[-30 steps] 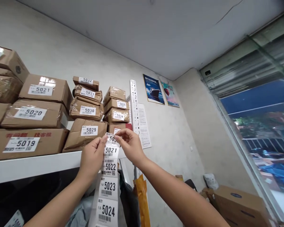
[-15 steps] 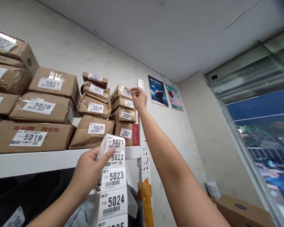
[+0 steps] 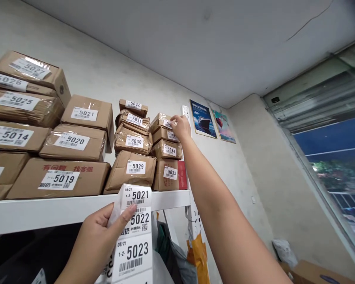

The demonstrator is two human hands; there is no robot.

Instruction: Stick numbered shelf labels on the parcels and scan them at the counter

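My left hand pinches a hanging strip of white labels, numbered 5021, 5022 and 5023 from the top, with the thumb across its front. Up at the right-hand stack, my right hand is at the label of the top parcel, its fingers bent together and partly covering the number. Whether those fingers grip anything is too small to tell. Beneath that parcel lie others, among them a box labelled 5034 and one labelled 5033 with a red end.
Stacked, labelled cardboard parcels fill the white shelf to the left. A white upright post stands by my right hand. Bags hang or lie below the shelf. Two posters are on the wall, and a box is low at right.
The view has swung left, so the shelf and parcels sit further right and lower. My right hand stays at the top right parcel; my left hand still holds the strip.
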